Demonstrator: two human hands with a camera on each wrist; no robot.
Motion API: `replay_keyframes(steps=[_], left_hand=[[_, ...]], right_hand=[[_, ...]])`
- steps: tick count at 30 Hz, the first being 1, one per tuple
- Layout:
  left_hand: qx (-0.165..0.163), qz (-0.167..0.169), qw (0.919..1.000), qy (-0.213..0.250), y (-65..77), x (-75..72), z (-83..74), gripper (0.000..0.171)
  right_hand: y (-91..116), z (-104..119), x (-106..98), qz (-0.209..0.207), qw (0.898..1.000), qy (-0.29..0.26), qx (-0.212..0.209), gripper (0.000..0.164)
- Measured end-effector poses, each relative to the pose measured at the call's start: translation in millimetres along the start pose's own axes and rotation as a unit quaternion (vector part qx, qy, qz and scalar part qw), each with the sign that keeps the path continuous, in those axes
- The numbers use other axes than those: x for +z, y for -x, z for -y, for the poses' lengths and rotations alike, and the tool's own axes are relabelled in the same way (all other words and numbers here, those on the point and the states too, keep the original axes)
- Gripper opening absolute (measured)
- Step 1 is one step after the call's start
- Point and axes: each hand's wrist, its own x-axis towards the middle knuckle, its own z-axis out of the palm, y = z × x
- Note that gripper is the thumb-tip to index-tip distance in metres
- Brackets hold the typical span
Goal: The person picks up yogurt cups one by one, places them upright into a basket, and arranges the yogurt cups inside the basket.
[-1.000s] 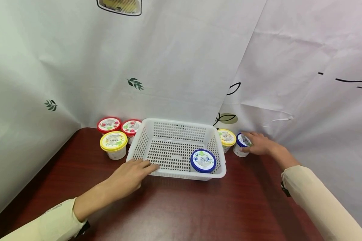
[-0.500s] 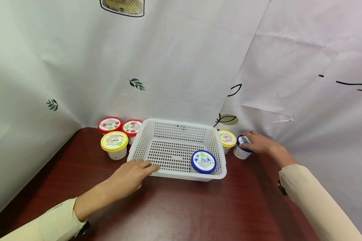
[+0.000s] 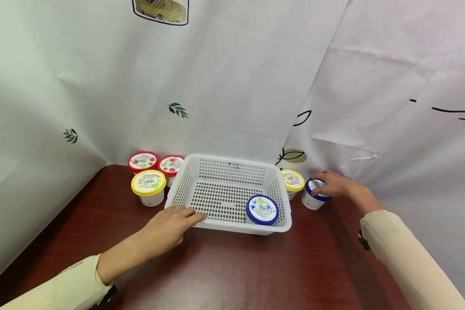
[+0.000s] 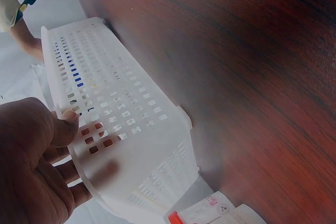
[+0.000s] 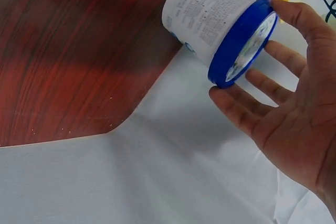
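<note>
My right hand (image 3: 334,184) grips the blue lid of a white tub (image 3: 313,201) to the right of the basket. In the right wrist view, the thumb and fingers of that hand (image 5: 299,93) spread round the lid's rim, and the tub (image 5: 207,22) shows printed text on its side. The tub leans a little; whether its base touches the table cannot be told. My left hand (image 3: 169,228) holds the near left rim of a white perforated basket (image 3: 228,227), thumb (image 4: 65,128) outside and fingers over the edge. Inside the basket, at its near right, sits another blue-lidded tub (image 3: 262,210).
One yellow-lidded tub (image 3: 293,181) stands against the basket's right side. Left of the basket are another yellow-lidded tub (image 3: 149,185) and two red-lidded tubs, one (image 3: 142,161) at the back. A pale sheet (image 3: 232,86) hangs behind the dark red-brown table (image 3: 232,271).
The blue-lidded tub at the right has shifted slightly right and nearer, tilting a little, with my right hand's fingers over its lid. My left hand stays on the basket rim.
</note>
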Motion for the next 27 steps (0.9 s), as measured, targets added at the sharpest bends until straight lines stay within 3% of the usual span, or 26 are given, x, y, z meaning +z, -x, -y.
replay_keyframes(steps=[10,20,27], left_hand=[[0.002,-0.008,0.9999,-0.005,1.0,2.9,0.6,0.055],[0.002,-0.002,1.0000,-0.004,1.1,3.3,1.0,0.055],[0.005,-0.001,1.0000,-0.007,-0.1,1.7,0.7,0.056]], right_hand=[[-16.6,-25.1,5.5,0.022,1.000,-0.002,0.013,0.091],[-14.7,-5.7,4.9,0.036,0.999,0.011,0.015,0.099],[-26.5,-22.1,12.6,0.033,0.999,0.003,0.025,0.101]])
